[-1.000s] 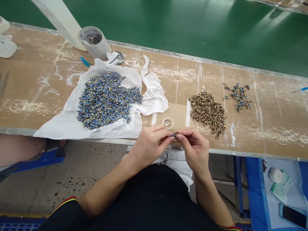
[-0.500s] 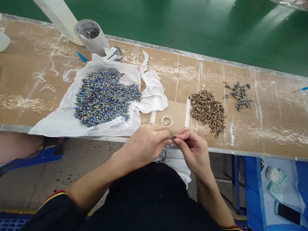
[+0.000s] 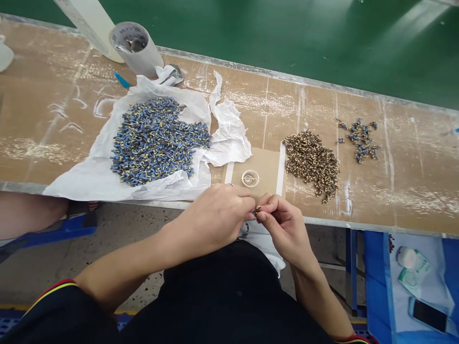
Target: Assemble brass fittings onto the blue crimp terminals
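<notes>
My left hand (image 3: 218,215) and my right hand (image 3: 283,224) meet at the table's front edge, fingertips pinched together. Between them is a tiny brown-and-cream piece (image 3: 257,209), mostly covered by the fingers; a trace of blue shows on the left hand's side. Just beyond the hands lies a small clear round dish (image 3: 250,178) on a cardboard sheet (image 3: 267,165). Left of it, a heap of small blue and yellow pieces (image 3: 154,143) rests on crumpled white paper (image 3: 89,177). To the right is a pile of small brown and cream pieces (image 3: 311,160).
A small group of joined-looking blue and brown pieces (image 3: 360,138) lies farther right. A wide tape roll (image 3: 138,52) and a blue-tipped tool (image 3: 122,80) sit at the back left. Lower right, a phone (image 3: 428,314) lies on a blue-edged surface. Another person's limb (image 3: 32,215) shows at left.
Both hands stay together around the tiny piece, with the fingers shifted slightly down and left. My left forearm has swung a little outward. The view has moved slightly.
</notes>
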### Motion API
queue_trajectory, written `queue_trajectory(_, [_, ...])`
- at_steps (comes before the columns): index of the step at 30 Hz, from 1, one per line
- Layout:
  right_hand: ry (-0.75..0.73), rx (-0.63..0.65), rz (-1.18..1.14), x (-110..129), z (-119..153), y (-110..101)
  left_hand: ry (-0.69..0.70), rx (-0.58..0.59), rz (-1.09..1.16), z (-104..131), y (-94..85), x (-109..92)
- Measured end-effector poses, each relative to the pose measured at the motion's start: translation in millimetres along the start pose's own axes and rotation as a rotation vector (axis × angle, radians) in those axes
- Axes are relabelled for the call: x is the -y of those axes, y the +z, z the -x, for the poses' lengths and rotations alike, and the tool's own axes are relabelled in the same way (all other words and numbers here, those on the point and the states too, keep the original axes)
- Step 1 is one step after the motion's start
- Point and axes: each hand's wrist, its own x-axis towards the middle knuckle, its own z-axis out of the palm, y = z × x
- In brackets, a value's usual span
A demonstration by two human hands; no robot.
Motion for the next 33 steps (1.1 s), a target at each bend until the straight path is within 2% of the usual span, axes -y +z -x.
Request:
queue_trajectory(6, [-0.044,-0.063,-0.107,-8,3,12,-0.005,-0.049,0.050,2,0.1,2])
queue_trajectory(12, [-0.043,-0.069,-0.148,-8,2,13,-0.039,0.056,0.073,4,-6.5,3])
queue_trajectory(15, [-0.082,-0.087,-0.147,-1,-1,9,-0.011,0.005,0.126,3,-6.7,3])
queue_trajectory(21, [-0.130,-0.204,-0.143,8,-5,9,-0.017,-0.102,0.196,0,-4.7,0])
queue_trajectory(27, [-0.130,-0.278,-0.094,5,-4,6,-0.030,-0.120,0.259,0,0.8,-2])
queue_trajectory(33, [-0.146,-0.270,-0.088,6,-4,7,-0.018,-0.156,0.290,2,13.0,-1])
